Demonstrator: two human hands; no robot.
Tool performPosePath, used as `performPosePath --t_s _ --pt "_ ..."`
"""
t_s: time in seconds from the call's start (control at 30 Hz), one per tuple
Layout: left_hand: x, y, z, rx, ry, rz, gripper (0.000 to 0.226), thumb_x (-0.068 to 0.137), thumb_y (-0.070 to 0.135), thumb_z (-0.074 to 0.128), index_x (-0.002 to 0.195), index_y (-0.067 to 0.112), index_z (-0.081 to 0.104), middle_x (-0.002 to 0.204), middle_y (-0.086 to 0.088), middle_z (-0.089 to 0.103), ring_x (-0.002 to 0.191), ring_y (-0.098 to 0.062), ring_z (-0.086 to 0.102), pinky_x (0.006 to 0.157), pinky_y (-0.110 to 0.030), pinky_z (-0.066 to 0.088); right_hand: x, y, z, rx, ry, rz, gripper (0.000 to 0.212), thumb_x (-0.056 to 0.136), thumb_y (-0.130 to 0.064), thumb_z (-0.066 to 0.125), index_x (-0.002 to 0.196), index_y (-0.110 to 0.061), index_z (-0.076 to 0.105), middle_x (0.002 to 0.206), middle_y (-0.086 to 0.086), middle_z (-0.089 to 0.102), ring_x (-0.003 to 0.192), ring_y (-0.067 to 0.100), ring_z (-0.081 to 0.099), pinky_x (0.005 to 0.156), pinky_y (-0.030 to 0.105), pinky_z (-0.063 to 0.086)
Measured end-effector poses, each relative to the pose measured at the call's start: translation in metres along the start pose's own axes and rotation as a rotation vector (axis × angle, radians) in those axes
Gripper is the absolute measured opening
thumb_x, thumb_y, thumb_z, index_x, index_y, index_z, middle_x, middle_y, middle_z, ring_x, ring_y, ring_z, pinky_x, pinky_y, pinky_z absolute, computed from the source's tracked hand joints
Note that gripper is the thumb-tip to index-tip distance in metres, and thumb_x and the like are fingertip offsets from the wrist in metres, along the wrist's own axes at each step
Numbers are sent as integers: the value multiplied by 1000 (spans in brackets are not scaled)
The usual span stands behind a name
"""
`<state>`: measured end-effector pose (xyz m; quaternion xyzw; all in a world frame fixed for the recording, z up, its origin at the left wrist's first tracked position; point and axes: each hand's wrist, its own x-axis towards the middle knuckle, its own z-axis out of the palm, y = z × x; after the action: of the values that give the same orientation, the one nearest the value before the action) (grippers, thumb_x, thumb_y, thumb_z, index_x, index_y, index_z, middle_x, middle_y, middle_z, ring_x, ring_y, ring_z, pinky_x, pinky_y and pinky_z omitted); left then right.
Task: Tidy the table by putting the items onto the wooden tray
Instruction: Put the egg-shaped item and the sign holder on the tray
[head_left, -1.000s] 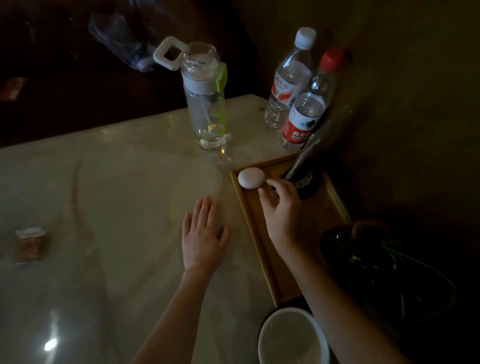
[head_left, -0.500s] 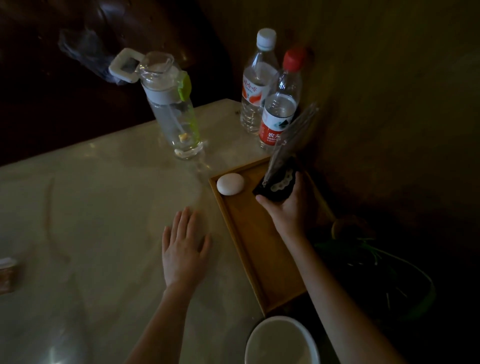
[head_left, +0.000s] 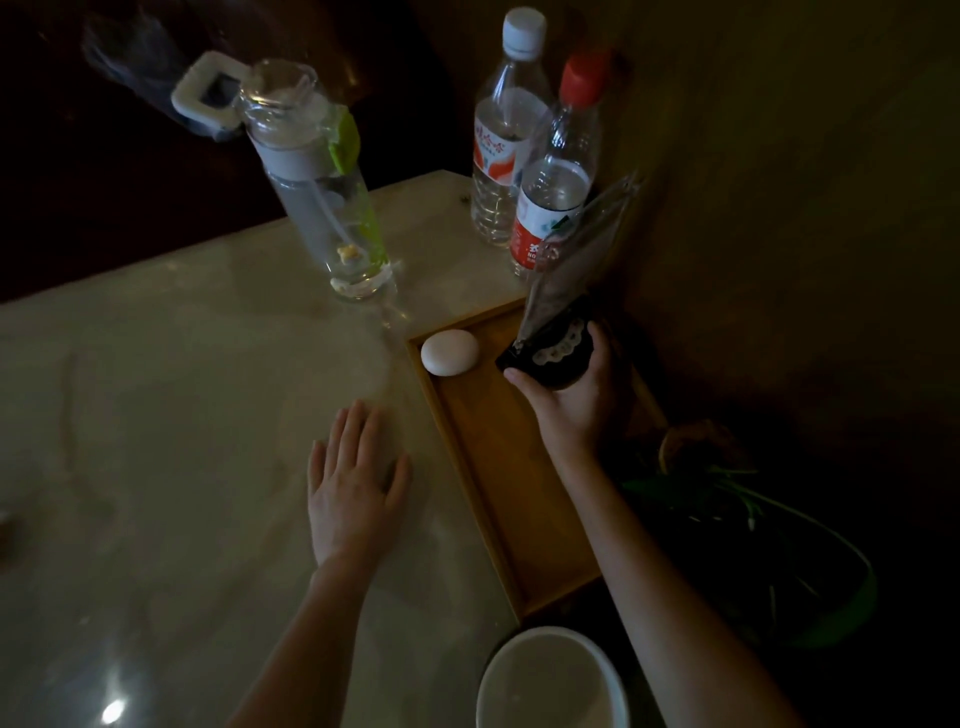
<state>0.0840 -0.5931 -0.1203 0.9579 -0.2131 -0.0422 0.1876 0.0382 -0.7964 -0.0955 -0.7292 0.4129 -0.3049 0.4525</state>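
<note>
At the right of the frame, the right hand (head_left: 574, 402) grips a dark packet (head_left: 553, 353) over the wooden tray (head_left: 498, 467).
Its fingers (head_left: 597, 338) curl round the packet's lower end, just right of a white egg (head_left: 449, 352) lying in the tray's far corner. At centre, the left hand (head_left: 350, 488) rests flat on the worktop (head_left: 182, 415), fingers spread. Three bottles stand at upper centre.

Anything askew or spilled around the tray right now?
No spill shows. The odd item is the clear bag with a dark base: it leans tilted at the wooden tray's far end, right hand gripping its base. The egg lies loose in the tray's corner. The three bottles stand upright.
</note>
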Motion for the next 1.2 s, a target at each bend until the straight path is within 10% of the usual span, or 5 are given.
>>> performPosePath --t_s 0.13,0.3,0.5,1.2 --pt "0 0 0 -6 0 -5 65 83 52 26 138 19 34 150 -1 28 139 -12 15 113 -36 9 2 -5 7 2 53 3 93 58 -21 85 134 1 35 136 18 43 121 15 38 91 -7 27" --pt "0 -1 1 1 0 -9 64 83 52 27 138 20 33 150 0 27 138 -10 12 112 -33 6 1 -8 16 -40 99 6 94 56 -33 85 132 -4 38 133 16 47 123 26 46 99 42 46" --pt "0 -2 0 -4 1 -5 64 83 52 27 139 21 32 150 0 26 137 -7 9 112 -34 6 3 -13 26 -67 163 -12 92 55 -37 85 129 -2 42 130 16 50 121 25 46 97 22 34" --pt "-1 -2 2 -13 -4 -3 64 84 52 26 139 21 31 151 1 24 138 -8 8 114 -35 6 3 -9 37 -312 211 -58 96 61 -64 66 132 -6 38 134 14 46 126 29 39 104 48 36"
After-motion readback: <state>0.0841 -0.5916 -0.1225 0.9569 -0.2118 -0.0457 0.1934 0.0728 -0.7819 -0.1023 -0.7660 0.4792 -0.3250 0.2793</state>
